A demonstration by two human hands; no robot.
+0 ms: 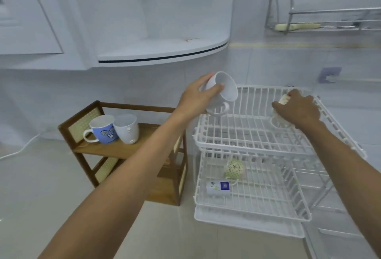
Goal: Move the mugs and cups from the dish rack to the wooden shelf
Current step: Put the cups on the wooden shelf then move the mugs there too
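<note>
My left hand (195,99) grips a plain white mug (223,91), tilted with its mouth facing me, above the left edge of the white wire dish rack (247,135). On the rack's upper tier my right hand (299,108) closes over a pale patterned cup (283,101), mostly hidden under my fingers. The lower tier holds a green-patterned cup (234,169) and a white mug with a blue label (218,187), both lying on their sides. A blue face mug (104,130) and a white mug (126,128) stand on the top board of the wooden shelf (132,147).
The shelf and rack stand side by side on a pale counter (51,192) against a tiled wall. A curved white cabinet shelf (165,52) overhangs the area. A metal wall rack (329,21) hangs at upper right. A white cable (18,151) runs along the counter at far left.
</note>
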